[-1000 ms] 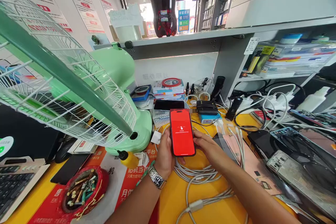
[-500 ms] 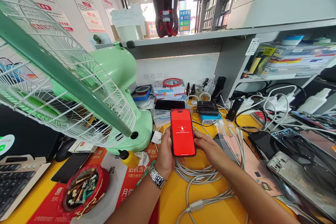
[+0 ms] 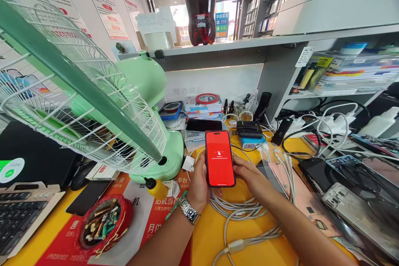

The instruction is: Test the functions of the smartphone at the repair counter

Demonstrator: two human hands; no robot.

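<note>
Head view, feeding back to me: phone [image 3: 220, 162] sits upright between both hands, above the yellow desk [image 3: 202, 235]. Left hand [image 3: 199, 181] grasps its left edge; right hand [image 3: 249, 174] has fingers against the right edge, firm pinch or not I can't tell. Done: phone held, screen lit red with a small hand icon; fine text unreadable. What's left I can't tell. Materials: flat glassy screen, dark rounded frame, linked metal watch [image 3: 188, 211], looped smooth grey cable [image 3: 237, 212], glossy green plastic fan [image 3: 141, 79] with white wire cage.
</note>
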